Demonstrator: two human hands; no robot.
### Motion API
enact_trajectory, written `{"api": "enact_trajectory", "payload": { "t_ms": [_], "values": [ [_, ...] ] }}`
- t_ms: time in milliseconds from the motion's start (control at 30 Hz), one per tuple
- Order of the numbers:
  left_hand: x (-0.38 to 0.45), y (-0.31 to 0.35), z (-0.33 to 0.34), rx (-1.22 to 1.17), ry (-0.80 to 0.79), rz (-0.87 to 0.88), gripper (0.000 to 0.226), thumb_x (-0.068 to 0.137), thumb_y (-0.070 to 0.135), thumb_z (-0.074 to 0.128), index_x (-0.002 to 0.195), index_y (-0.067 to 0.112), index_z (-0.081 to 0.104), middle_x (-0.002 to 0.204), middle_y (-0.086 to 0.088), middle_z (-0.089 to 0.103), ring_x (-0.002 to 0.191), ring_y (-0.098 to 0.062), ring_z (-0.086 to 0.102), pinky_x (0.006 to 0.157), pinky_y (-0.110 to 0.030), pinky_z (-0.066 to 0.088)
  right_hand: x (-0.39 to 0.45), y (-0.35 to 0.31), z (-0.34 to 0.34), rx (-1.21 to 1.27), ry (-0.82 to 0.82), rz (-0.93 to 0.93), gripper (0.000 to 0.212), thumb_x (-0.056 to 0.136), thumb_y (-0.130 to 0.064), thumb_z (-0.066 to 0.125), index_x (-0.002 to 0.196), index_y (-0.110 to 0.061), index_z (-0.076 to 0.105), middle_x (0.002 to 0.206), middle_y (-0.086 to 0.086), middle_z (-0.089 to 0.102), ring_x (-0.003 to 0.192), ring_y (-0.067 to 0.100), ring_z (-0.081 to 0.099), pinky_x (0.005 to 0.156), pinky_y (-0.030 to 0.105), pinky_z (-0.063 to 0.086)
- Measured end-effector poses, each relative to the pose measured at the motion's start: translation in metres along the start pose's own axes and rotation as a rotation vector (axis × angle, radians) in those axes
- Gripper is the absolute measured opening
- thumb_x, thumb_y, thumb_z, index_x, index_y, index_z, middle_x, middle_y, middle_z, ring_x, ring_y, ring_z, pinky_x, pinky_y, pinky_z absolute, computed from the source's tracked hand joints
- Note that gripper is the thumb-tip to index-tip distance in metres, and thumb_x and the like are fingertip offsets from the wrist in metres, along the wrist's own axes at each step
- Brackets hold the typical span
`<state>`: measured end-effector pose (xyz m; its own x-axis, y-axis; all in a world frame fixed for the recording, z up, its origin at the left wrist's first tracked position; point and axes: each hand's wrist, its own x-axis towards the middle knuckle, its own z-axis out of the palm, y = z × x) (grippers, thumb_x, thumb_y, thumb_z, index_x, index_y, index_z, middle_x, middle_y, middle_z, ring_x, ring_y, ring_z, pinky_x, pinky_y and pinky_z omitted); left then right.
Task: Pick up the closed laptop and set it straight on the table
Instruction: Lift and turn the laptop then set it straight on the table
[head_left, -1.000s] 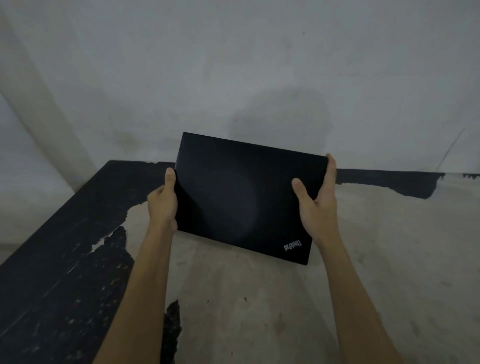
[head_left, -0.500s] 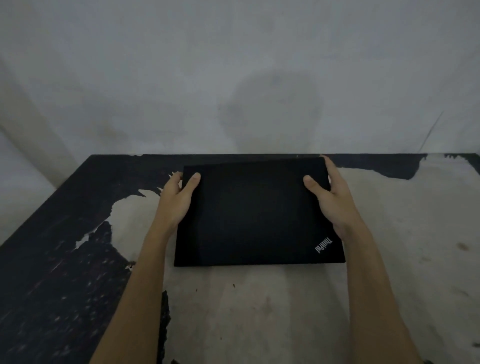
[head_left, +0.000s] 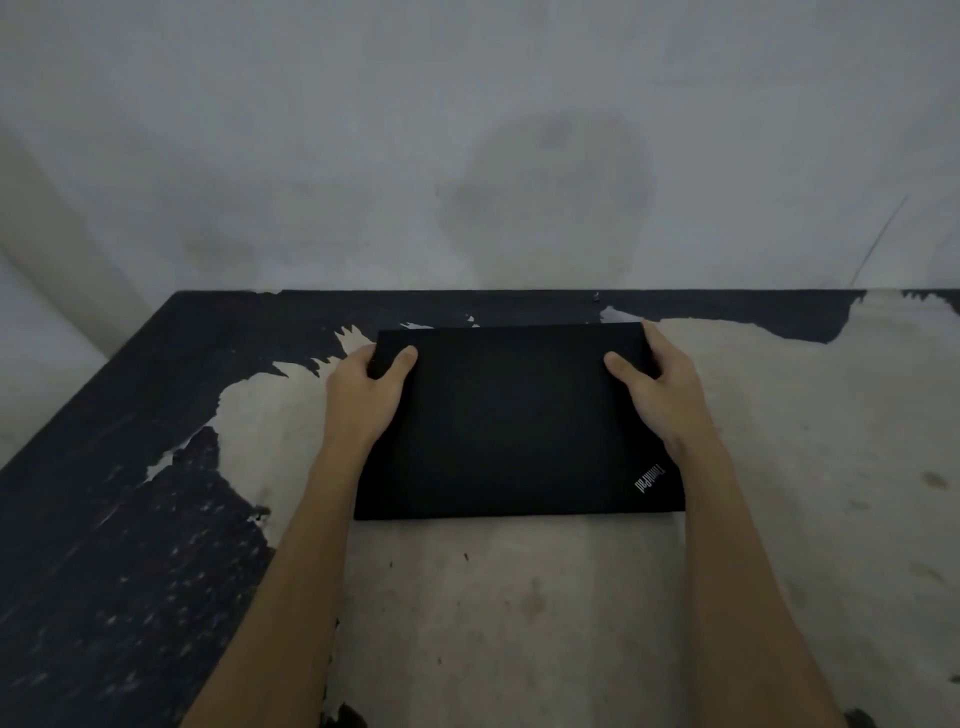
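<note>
Laptop (head_left: 514, 421) is lying flat and square on the table (head_left: 519, 613), near its far edge. Left hand (head_left: 363, 395) and right hand (head_left: 660, 395) are gripping its sides; an uneven release could be nudging it crooked.

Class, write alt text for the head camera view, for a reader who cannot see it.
Two bare hands, the left hand and right hand, grip the far corners of a closed black laptop lying flat and square on a worn table with peeling black paint, against a grey wall.
</note>
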<state>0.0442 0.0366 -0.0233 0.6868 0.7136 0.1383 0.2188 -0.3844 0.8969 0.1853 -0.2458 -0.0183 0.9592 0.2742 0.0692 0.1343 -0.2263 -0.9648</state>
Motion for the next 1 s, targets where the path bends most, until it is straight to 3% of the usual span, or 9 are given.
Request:
{"api": "enact_trajectory", "payload": {
  "t_ms": [100, 233, 333, 433, 533, 667, 733, 867, 1000],
  "values": [
    [0.002, -0.004, 0.001, 0.072, -0.013, 0.029, 0.033, 0.097, 0.043, 0.065, 0.094, 0.012, 0.078, 0.084, 0.000, 0.074, 0.085, -0.019, 0.069, 0.069, -0.027, 0.052, 0.004, 0.006, 0.002, -0.099, 0.004, 0.020, 0.034, 0.093, -0.032, 0.070, 0.126, -0.028, 0.066, 0.120, 0.008, 0.067, 0.099, 0.019, 0.069, 0.083, 0.033, 0.062],
    [0.006, -0.010, 0.001, 0.126, -0.013, 0.059, 0.038, 0.094, 0.047, 0.066, 0.086, 0.013, 0.078, 0.077, -0.003, 0.074, 0.086, -0.024, 0.069, 0.079, -0.040, 0.057, 0.013, 0.015, 0.003, -0.252, -0.026, 0.084, 0.057, 0.079, -0.055, 0.071, 0.127, -0.025, 0.063, 0.135, 0.005, 0.043, 0.115, 0.030, 0.059, 0.103, 0.048, 0.053],
    [0.006, -0.009, 0.002, 0.176, -0.013, 0.077, 0.038, 0.096, 0.037, 0.069, 0.070, 0.010, 0.068, 0.063, 0.002, 0.062, 0.067, -0.005, 0.064, 0.063, -0.008, 0.046, 0.014, 0.018, 0.004, -0.338, -0.024, 0.098, 0.052, 0.088, -0.046, 0.071, 0.127, -0.013, 0.060, 0.135, 0.004, 0.032, 0.128, 0.029, 0.046, 0.113, 0.046, 0.043],
    [0.007, -0.011, 0.004, 0.199, -0.014, 0.108, 0.035, 0.096, 0.032, 0.071, 0.067, 0.012, 0.067, 0.057, 0.004, 0.059, 0.057, 0.012, 0.059, 0.053, -0.003, 0.039, 0.014, 0.019, 0.005, -0.396, -0.026, 0.087, 0.046, 0.091, -0.043, 0.069, 0.120, -0.009, 0.061, 0.129, 0.001, 0.030, 0.128, 0.026, 0.043, 0.114, 0.043, 0.040],
    [0.008, -0.015, 0.002, 0.215, -0.020, 0.122, 0.035, 0.095, 0.033, 0.072, 0.064, 0.019, 0.063, 0.057, 0.003, 0.061, 0.050, 0.004, 0.058, 0.049, -0.006, 0.038, 0.011, 0.017, 0.006, -0.425, -0.021, 0.070, 0.043, 0.093, -0.042, 0.068, 0.119, -0.008, 0.061, 0.126, 0.001, 0.031, 0.125, 0.027, 0.045, 0.113, 0.043, 0.041],
    [0.001, -0.018, -0.004, 0.236, 0.001, 0.155, 0.019, 0.094, 0.029, 0.073, 0.102, 0.011, 0.077, 0.093, -0.009, 0.068, 0.080, -0.008, 0.059, 0.072, -0.006, 0.041, 0.003, 0.014, 0.004, -0.434, -0.003, 0.008, 0.046, 0.095, -0.037, 0.068, 0.131, -0.010, 0.059, 0.129, 0.006, 0.037, 0.129, 0.031, 0.047, 0.111, 0.037, 0.038],
    [-0.010, -0.021, -0.013, 0.184, -0.024, 0.143, 0.038, 0.092, 0.026, 0.076, 0.128, 0.014, 0.071, 0.114, -0.009, 0.063, 0.100, -0.015, 0.062, 0.091, -0.020, 0.049, -0.006, 0.010, 0.004, -0.466, -0.012, -0.002, 0.060, 0.096, -0.039, 0.066, 0.146, -0.008, 0.050, 0.143, 0.012, 0.038, 0.135, 0.031, 0.044, 0.113, 0.036, 0.035],
    [-0.041, -0.025, -0.023, 0.181, -0.166, 0.207, 0.049, 0.090, 0.026, 0.077, 0.138, 0.023, 0.065, 0.141, -0.005, 0.050, 0.132, -0.019, 0.050, 0.114, -0.033, 0.040, -0.018, 0.013, 0.003, -0.605, -0.013, -0.096, 0.061, 0.100, -0.038, 0.060, 0.151, -0.009, 0.047, 0.154, 0.016, 0.038, 0.139, 0.032, 0.043, 0.114, 0.039, 0.036],
    [-0.077, -0.029, -0.030, 0.337, -0.290, 0.294, 0.048, 0.093, 0.042, 0.071, 0.140, 0.034, 0.063, 0.159, 0.002, 0.038, 0.147, -0.016, 0.034, 0.118, -0.032, 0.028, -0.040, 0.011, 0.003, -0.697, -0.014, -0.134, 0.053, 0.102, -0.035, 0.056, 0.149, -0.009, 0.051, 0.154, 0.018, 0.043, 0.139, 0.035, 0.046, 0.113, 0.044, 0.039]
  ]
}}
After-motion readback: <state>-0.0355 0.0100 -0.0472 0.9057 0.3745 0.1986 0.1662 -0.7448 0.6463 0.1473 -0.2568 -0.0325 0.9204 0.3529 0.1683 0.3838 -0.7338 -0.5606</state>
